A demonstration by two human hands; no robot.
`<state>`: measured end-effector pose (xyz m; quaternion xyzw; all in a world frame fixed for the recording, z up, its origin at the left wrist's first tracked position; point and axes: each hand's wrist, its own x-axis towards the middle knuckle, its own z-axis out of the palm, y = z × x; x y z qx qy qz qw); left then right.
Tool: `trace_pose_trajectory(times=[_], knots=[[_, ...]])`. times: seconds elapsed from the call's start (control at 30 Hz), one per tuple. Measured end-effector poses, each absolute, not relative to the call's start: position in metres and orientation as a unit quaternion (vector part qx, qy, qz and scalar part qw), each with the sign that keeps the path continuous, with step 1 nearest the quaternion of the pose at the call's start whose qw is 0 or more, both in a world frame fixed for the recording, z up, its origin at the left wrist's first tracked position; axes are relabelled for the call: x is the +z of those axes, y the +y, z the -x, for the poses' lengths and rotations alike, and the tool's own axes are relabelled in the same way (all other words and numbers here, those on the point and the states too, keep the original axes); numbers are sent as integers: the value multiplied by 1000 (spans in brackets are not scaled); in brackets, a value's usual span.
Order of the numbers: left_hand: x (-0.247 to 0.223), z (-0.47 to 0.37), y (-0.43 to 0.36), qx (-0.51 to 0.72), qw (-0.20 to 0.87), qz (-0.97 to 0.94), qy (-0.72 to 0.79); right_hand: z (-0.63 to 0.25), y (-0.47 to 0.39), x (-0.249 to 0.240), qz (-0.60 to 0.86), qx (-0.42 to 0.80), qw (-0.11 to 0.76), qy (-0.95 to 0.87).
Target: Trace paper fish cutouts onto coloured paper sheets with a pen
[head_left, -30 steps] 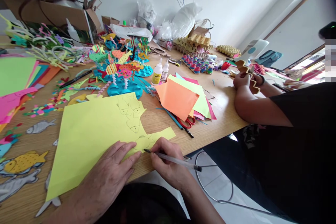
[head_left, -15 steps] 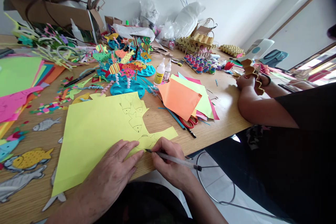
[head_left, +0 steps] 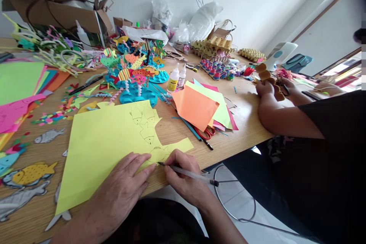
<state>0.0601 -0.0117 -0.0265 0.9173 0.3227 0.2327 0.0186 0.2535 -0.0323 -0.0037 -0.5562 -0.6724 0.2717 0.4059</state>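
Note:
A yellow sheet of paper (head_left: 97,148) lies at the table's near edge, with several fish outlines (head_left: 148,133) drawn on its right part and a piece cut out of its right side. My left hand (head_left: 126,183) rests flat on the sheet, fingers stretched toward the lowest fish drawing. Between the fingers of my right hand (head_left: 185,177) is a pen (head_left: 194,174) with a clear barrel and dark cap end. Its tip touches the paper at that fish's lower edge, close to my left fingertips.
Coloured paper sheets (head_left: 197,106), red-handled scissors (head_left: 206,133) and glue bottles (head_left: 173,78) lie beyond. Blue egg-carton pieces (head_left: 138,95) carry paper fish. Cut-out fish (head_left: 34,173) lie at left. At right, a co-worker's hands (head_left: 265,88) hold an egg-carton strip (head_left: 262,73).
The co-worker's egg-carton strip has been turned, and one of their hands has shifted. My hands, the pen and the yellow sheet stay practically where they were.

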Motion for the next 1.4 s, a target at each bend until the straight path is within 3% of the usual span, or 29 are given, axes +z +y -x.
trace_pose_trajectory(times=[1.4], knots=[[-22,-60,-9,239,-19,-925,294,-262,-28,-2,534,298,388,-690]])
